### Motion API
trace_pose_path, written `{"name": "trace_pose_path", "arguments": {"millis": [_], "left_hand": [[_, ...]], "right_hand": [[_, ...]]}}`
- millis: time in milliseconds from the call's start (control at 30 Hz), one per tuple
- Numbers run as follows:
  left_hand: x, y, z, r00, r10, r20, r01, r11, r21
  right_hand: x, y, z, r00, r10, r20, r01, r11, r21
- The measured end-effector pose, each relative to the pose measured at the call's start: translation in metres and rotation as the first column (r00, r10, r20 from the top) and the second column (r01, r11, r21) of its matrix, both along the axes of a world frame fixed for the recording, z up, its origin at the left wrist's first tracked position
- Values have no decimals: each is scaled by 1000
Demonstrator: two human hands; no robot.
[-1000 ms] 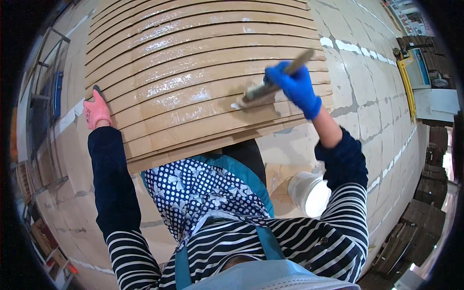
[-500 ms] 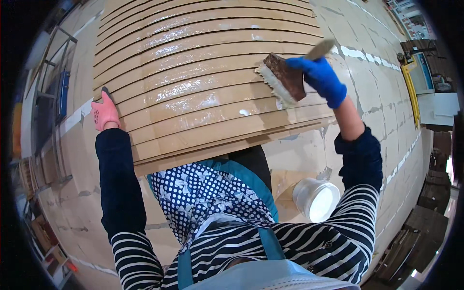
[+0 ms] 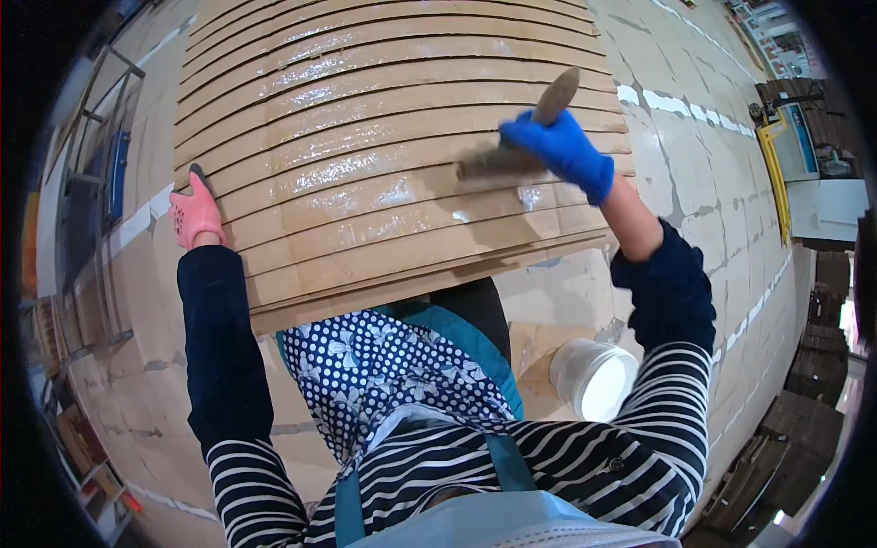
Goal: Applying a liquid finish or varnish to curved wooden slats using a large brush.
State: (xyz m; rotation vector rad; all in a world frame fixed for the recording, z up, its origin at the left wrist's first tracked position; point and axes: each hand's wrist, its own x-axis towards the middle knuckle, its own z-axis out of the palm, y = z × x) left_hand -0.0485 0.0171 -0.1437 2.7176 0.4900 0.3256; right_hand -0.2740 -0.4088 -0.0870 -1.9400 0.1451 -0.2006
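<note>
A stack of overlapping brown cardboard sheets (image 3: 301, 239) lies before me, its strips stepped one behind another and streaked with wet, shiny white liquid. My right hand (image 3: 565, 157), in a blue glove, grips a wide flat brush (image 3: 498, 166) by its handle. Motion blurs the brush head, which is low over the nearer strips on the right; whether the bristles touch them I cannot tell. At the stack's left edge rests my left hand (image 3: 196, 213) in a pink glove with a dark fingertip, its visible fingers spread and holding nothing that shows.
A white bucket (image 3: 594, 379) with white liquid stands on the floor near my right elbow. Metal racks (image 3: 96, 164) line the far left. To the right are a yellow-framed machine (image 3: 776, 169) and dark stacked boards (image 3: 776, 447). The floor (image 3: 703, 183) is pale and patched.
My right hand has swung left with the brush, turning it so the head points left over the strips. My left hand has stayed at the edge.
</note>
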Motion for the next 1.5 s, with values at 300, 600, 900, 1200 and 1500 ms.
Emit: {"name": "trace_pose_path", "arguments": {"millis": [300, 600, 900, 1200, 1500], "left_hand": [[8, -10, -10, 998, -59, 3, 59, 998, -31], [9, 8, -15, 999, -25, 41, 23, 999, 42], [14, -7, -14, 1000, -30, 5, 29, 998, 47], [6, 2, -5, 999, -15, -34, 16, 999, 42], [12, -9, -9, 999, -29, -25, 30, 999, 44]], "right_hand": [[90, -82, 27, 809, -134, 572, 395, 844, -362], [-49, -12, -9, 958, -285, 39, 252, 898, 361], [82, -75, 39, 774, -424, 471, 421, 900, 118], [-45, -21, -16, 922, -279, 267, 250, 958, 137], [57, -19, 48, 893, -287, 347, 276, 958, 83]]}}
